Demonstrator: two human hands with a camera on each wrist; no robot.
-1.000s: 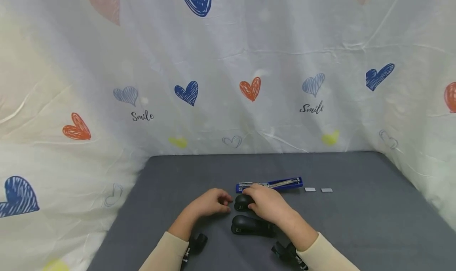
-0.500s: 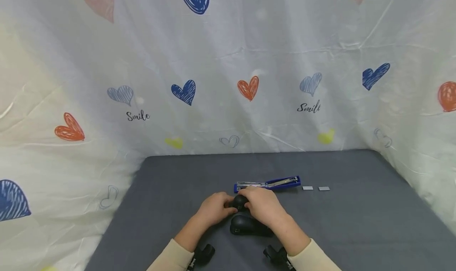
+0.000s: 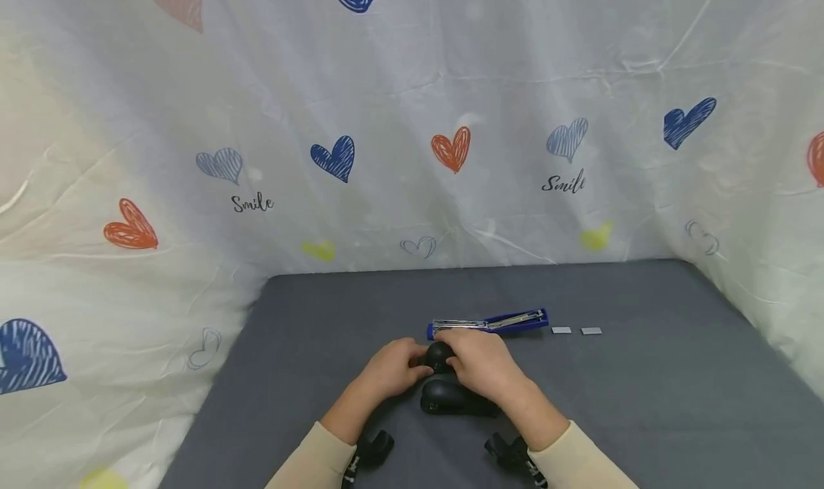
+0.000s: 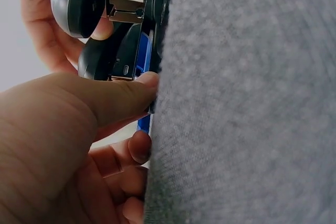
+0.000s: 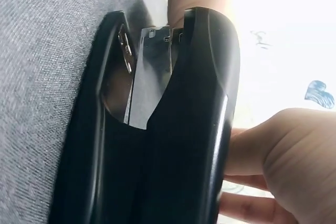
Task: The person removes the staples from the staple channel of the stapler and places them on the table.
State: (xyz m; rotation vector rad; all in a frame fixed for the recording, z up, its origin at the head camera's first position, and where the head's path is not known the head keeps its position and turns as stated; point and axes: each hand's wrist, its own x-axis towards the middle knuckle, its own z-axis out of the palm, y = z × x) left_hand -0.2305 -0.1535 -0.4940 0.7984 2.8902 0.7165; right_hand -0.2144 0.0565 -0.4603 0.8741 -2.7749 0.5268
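Observation:
Two black staplers lie one behind the other on the grey table. In the head view, my right hand [image 3: 483,364] grips the farther black stapler [image 3: 439,357] from above and covers most of its body. My left hand [image 3: 394,367] pinches the front end of that same stapler; in the left wrist view the thumb [image 4: 123,95] lies against its base. The nearer black stapler [image 3: 453,399] sits untouched in front of my right hand. Its gaping front and metal magazine [image 5: 149,77] fill much of the right wrist view. Just behind my right hand lies a blue stapler [image 3: 521,321], opened out flat.
Two small pale strips [image 3: 561,329] lie to the right of the blue stapler. A white curtain [image 3: 386,217] printed with hearts hangs along the back and sides of the grey table [image 3: 644,389]. A black camera mount [image 3: 376,449] sits on each wrist.
My left hand has moved right, from beside the farther black stapler to its front end, and now pinches it. My right hand keeps its grip. The view has shifted slightly.

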